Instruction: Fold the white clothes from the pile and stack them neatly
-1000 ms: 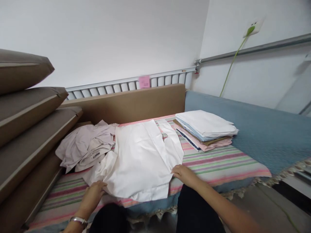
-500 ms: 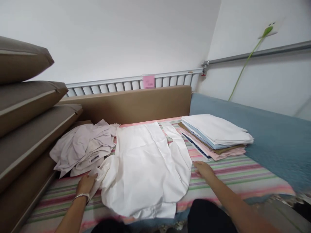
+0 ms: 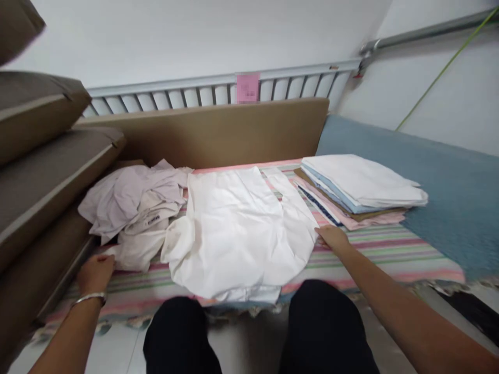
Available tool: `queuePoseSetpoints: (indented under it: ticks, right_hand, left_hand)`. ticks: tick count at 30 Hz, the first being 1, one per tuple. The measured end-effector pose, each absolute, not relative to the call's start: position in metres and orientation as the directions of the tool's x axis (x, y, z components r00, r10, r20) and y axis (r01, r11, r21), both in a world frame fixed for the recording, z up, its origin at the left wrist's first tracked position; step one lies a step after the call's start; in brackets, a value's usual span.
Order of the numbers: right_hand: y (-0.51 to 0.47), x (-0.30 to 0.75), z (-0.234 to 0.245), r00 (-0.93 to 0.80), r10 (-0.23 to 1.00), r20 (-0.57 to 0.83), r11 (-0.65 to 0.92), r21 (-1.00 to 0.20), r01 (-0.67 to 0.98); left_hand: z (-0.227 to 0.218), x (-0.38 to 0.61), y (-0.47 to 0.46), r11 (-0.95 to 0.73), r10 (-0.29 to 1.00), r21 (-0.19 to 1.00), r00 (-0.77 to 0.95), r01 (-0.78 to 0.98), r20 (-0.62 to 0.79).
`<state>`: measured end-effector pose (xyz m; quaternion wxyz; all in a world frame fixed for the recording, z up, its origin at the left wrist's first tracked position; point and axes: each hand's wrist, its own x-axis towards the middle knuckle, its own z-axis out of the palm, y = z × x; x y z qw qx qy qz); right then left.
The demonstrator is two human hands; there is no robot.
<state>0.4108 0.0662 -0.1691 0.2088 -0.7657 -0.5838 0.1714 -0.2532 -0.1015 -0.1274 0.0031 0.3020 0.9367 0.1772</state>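
Head view is showing a person's dark-trousered knees (image 3: 177,332) nearest the camera, bracketing the fringed front edge of a striped cover (image 3: 393,259) on what seems to be a sofa seat. The left hand (image 3: 96,271) is reaching out past the knees, its fingers apparently pinching the tip of an off-white sleeve (image 3: 136,252), which seems to belong to the white shirt (image 3: 237,228). The right hand (image 3: 331,238) is touching the edge of the opposite sleeve (image 3: 300,218); its fingers look pinched there, though the exact grip is partly hidden. Holding both sides wide is probably keeping the cloth spread and its body lying flat.

The shirt is lying across the middle of the striped cover, its lower hem reaching the front edge, so little seat is remaining there. Rightward, bare stripes are giving the right hand room, while the left hand is working near the base of the brown cushions (image 3: 58,179), where space is tighter.

Farther back, crumpled pale garments (image 3: 130,195) are crowding the left sleeve, and a neat stack of folded clothes (image 3: 362,179) is sitting to the right, apart from the shirt's body, presumably so its layers are staying undisturbed. A brown backrest (image 3: 234,132) is bounding the far edge, with a radiator (image 3: 191,97) standing behind.
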Motion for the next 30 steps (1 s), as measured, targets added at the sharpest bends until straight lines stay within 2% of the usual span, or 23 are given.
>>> queuePoseSetpoints:
  ticks: [2, 3, 4, 6, 7, 8, 9, 10, 12, 14, 16, 18, 20, 22, 23, 25, 26, 28, 30]
  right_hand:
    - [0.057, 0.405, -0.170, 0.319, 0.948, -0.018, -0.287, -0.486, 0.826]
    - [0.051, 0.396, -0.169, 0.330, 0.944, 0.022, -0.282, -0.471, 0.836]
    - [0.044, 0.384, -0.167, 0.308, 0.946, 0.102, -0.229, -0.464, 0.856]
    - [0.027, 0.353, -0.162, 0.136, 0.947, 0.292, 0.007, -0.442, 0.897]
    - [0.017, 0.335, -0.160, -0.008, 0.934, 0.357, 0.166, -0.415, 0.894]
    - [0.007, 0.319, -0.159, -0.171, 0.917, 0.361, 0.315, -0.389, 0.866]
    - [-0.002, 0.304, -0.159, -0.322, 0.895, 0.308, 0.425, -0.372, 0.825]
    - [-0.010, 0.294, -0.162, -0.428, 0.874, 0.231, 0.485, -0.357, 0.798]
    - [-0.020, 0.285, -0.170, -0.489, 0.867, 0.094, 0.491, -0.326, 0.808]
    - [-0.021, 0.292, -0.179, -0.417, 0.908, 0.044, 0.410, -0.296, 0.863]
    - [-0.018, 0.306, -0.184, -0.350, 0.936, 0.044, 0.347, -0.295, 0.890]
    - [-0.017, 0.317, -0.183, -0.326, 0.942, 0.084, 0.336, -0.315, 0.888]
    - [-0.022, 0.319, -0.178, -0.323, 0.930, 0.173, 0.365, -0.349, 0.863]
    - [-0.036, 0.316, -0.169, -0.336, 0.900, 0.277, 0.426, -0.402, 0.810]
    - [-0.046, 0.313, -0.165, -0.343, 0.884, 0.316, 0.457, -0.436, 0.775]
    - [-0.069, 0.307, -0.159, -0.334, 0.873, 0.355, 0.482, -0.520, 0.706]
    - [-0.080, 0.305, -0.159, -0.310, 0.882, 0.355, 0.467, -0.568, 0.678]
    - [-0.101, 0.302, -0.162, -0.238, 0.926, 0.292, 0.375, -0.664, 0.647]
    - [-0.116, 0.297, -0.172, -0.181, 0.976, 0.124, 0.212, -0.742, 0.636]
  left_hand:
    - [-0.129, -0.238, -0.112, 0.732, 0.592, 0.331, -0.796, 0.596, 0.124]
    - [-0.131, -0.222, -0.116, 0.690, 0.620, 0.334, -0.762, 0.642, 0.185]
    - [-0.133, -0.202, -0.120, 0.625, 0.655, 0.336, -0.708, 0.704, 0.264]
    - [-0.136, -0.152, -0.123, 0.395, 0.763, 0.328, -0.505, 0.858, 0.403]
    - [-0.138, -0.127, -0.123, 0.251, 0.840, 0.333, -0.375, 0.909, 0.391]
    - [-0.140, -0.104, -0.122, 0.113, 0.915, 0.341, -0.231, 0.933, 0.330]
    - [-0.142, -0.086, -0.120, 0.017, 0.962, 0.345, -0.109, 0.938, 0.249]
    - [-0.143, -0.075, -0.118, 0.004, 0.984, 0.358, -0.067, 0.934, 0.165]
    - [-0.143, -0.073, -0.115, 0.172, 0.979, 0.376, -0.201, 0.911, 0.039]
    - [-0.139, -0.091, -0.117, 0.446, 0.877, 0.389, -0.480, 0.806, -0.013]
    - [-0.134, -0.112, -0.125, 0.593, 0.765, 0.406, -0.644, 0.695, -0.013]
    - [-0.132, -0.120, -0.136, 0.557, 0.748, 0.528, -0.664, 0.641, 0.018]
    - [-0.136, -0.106, -0.147, 0.427, 0.790, 0.683, -0.611, 0.593, 0.037]
    - [-0.145, -0.078, -0.158, 0.333, 0.822, 0.787, -0.568, 0.520, 0.027]
    - [-0.151, -0.061, -0.164, 0.315, 0.824, 0.837, -0.567, 0.448, -0.007]
    - [-0.163, -0.027, -0.175, 0.264, 0.808, 0.952, -0.574, 0.153, -0.131]
    - [-0.168, -0.013, -0.180, 0.242, 0.793, 0.970, -0.569, -0.036, -0.218]
    - [-0.177, 0.011, -0.188, 0.213, 0.766, 0.918, -0.526, -0.334, -0.369]
    - [-0.183, 0.027, -0.190, 0.218, 0.758, 0.886, -0.500, -0.409, -0.418]
